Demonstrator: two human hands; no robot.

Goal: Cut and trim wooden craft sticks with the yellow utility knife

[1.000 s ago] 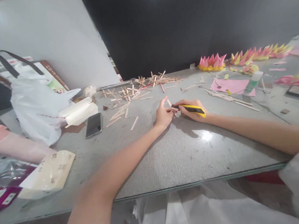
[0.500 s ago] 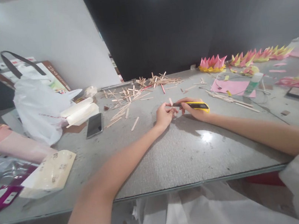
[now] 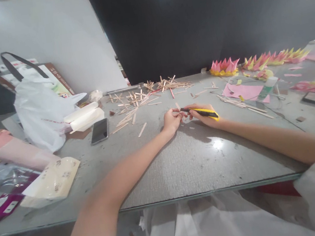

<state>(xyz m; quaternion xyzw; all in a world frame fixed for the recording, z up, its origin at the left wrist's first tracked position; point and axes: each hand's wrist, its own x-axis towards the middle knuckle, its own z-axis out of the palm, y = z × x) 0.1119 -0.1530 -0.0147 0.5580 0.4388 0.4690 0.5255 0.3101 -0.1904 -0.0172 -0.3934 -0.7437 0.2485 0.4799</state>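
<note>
Between the fingers of my left hand [image 3: 171, 121] is a small wooden craft stick [image 3: 177, 106], its upper end pointing away from me. My right hand [image 3: 203, 115] is closed round a yellow and black utility knife [image 3: 209, 113]. The knife's front end reaches the stick at my left fingertips, and the two hands nearly meet there. Fingers hide the lower part of the stick and the exact contact of the blade. A single loose stick [image 3: 142, 130] lies on the table to the left of my hands.
Behind my hands is a heap of craft sticks [image 3: 135, 99]. A phone [image 3: 99, 131], a white plastic bag [image 3: 35, 112] and a pink bottle [image 3: 10, 146] stand or lie at left. At right are pink paper [image 3: 245, 91], more sticks [image 3: 244, 105] and paper lotus flowers [image 3: 224, 68].
The knife and my right hand have shifted slightly left, and the knife has tilted a little. The stick's upright end now looks more tilted. Both hands keep their hold.
</note>
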